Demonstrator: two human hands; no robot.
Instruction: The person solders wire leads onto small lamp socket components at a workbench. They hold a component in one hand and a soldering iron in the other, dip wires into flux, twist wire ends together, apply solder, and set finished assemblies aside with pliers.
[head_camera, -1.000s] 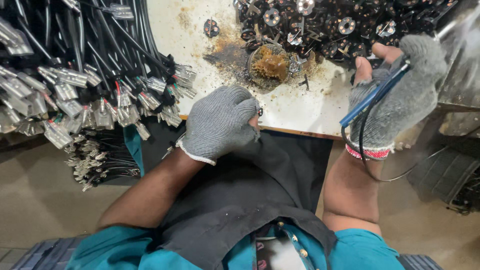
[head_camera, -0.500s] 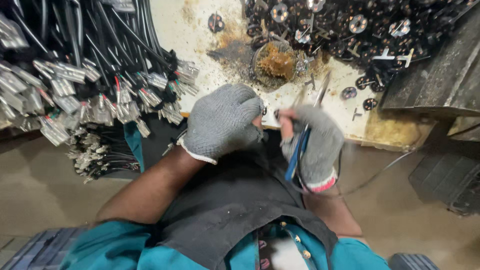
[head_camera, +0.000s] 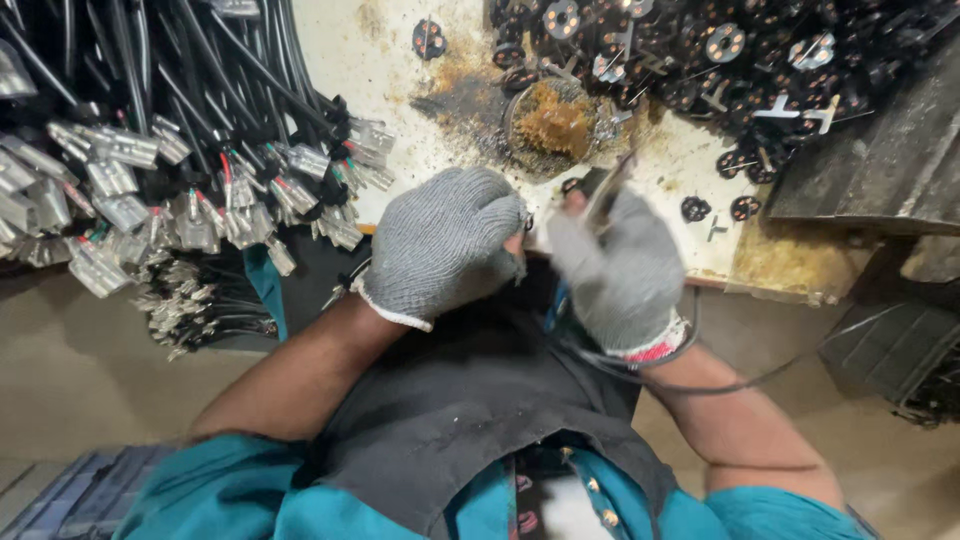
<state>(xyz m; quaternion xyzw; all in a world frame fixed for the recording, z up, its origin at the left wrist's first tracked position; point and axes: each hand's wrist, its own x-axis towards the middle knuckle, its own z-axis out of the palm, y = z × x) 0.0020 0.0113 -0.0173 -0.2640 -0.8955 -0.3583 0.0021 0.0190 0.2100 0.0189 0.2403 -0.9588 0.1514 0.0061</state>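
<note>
Two gloved hands now meet at the table (head_camera: 640, 170) edge: the right hand (head_camera: 622, 272), off to the side a second ago, has swung in beside the left hand (head_camera: 445, 245). Its grip is closed on a thin blue-handled tool (head_camera: 607, 190), blurred, tip pointing up. The left grip is curled shut on something hidden; a cable bundle (head_camera: 150, 150) lies left of it.

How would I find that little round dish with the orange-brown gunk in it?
Start at the dirty white worktable, between the bundle of black cables and the heap of small black round parts. Just beyond the two grey-gloved hands sits the little round dish. It alone is filled with lumpy orange-brown paste and ringed by a dark greasy stain.
</note>
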